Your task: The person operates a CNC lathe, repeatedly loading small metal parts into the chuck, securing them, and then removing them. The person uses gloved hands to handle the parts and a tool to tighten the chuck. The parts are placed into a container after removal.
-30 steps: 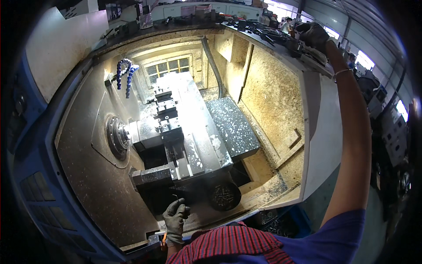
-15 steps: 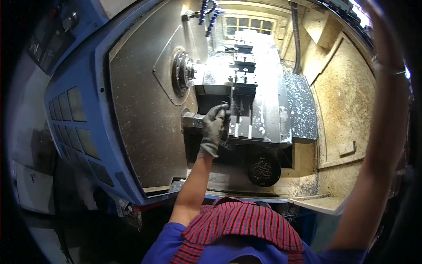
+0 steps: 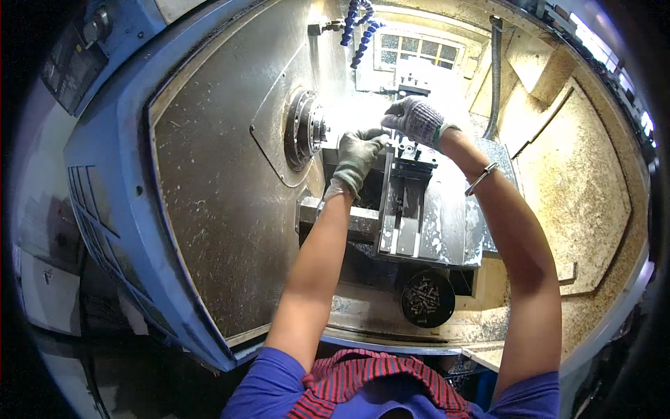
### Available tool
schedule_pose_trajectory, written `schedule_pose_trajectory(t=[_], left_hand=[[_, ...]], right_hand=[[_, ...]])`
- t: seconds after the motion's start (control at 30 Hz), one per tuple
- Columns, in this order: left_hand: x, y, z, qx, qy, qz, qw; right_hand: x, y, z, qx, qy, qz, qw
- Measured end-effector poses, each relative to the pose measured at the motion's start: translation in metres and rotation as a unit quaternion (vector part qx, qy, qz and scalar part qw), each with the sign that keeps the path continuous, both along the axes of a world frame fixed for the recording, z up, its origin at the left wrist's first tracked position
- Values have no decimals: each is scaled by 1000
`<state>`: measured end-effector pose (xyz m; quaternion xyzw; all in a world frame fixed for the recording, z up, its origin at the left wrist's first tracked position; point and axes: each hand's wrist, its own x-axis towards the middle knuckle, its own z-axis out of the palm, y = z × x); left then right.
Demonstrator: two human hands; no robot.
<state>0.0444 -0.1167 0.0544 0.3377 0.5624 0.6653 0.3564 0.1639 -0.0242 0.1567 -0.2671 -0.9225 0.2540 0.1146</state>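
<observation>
My left hand (image 3: 357, 159), in a grey work glove, reaches in beside the tool blocks with its fingers drawn together near the front block's left edge. Whatever may be in its fingertips is too small to make out. Just to the right and farther in, my right hand (image 3: 419, 120), in a grey knitted glove, is bent over the tool blocks with its fingers closed; their tips are partly hidden. The front tool block (image 3: 416, 166), dark with bolts, sits on the lathe's slotted slide (image 3: 440, 216). Left of both hands, the round spindle nose (image 3: 304, 130) projects from the metal wall.
A round black container (image 3: 427, 299) of small metal pieces stands below the slide's front edge. Blue segmented coolant hoses (image 3: 359, 31) hang at the back. A dark hose (image 3: 496, 77) runs down the cream-coloured right wall. The blue machine door frame (image 3: 118, 140) borders the left.
My right arm has swung in from the right, bringing its hand over the tool blocks. My left hand has moved farther in and slightly right. The view has shifted.
</observation>
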Motion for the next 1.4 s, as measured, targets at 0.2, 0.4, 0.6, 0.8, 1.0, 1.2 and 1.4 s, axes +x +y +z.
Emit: schedule_pose_trajectory(t=[0.2,0.4,0.6,0.8,1.0,1.2,1.4], left_hand=[[-1,24,3,-105,73,37,991],[-10,36,-12,-89,79,18,993],[-20,45,-29,-66,124,20,990],[-21,45,-21,-114,223,-36,968],[-26,49,-35,-99,224,-60,968],[-29,47,-44,-34,187,-68,979],[-22,42,-35,-31,148,-88,985]], right_hand=[[-6,-6,-7,62,54,34,996],[-15,3,-17,85,28,-16,996],[-22,16,-34,170,17,21,985],[-43,52,-76,357,-185,-15,915],[-42,53,-69,357,-191,-45,913],[-42,33,-52,378,-194,-52,904],[-45,40,-64,343,-195,-23,919]])
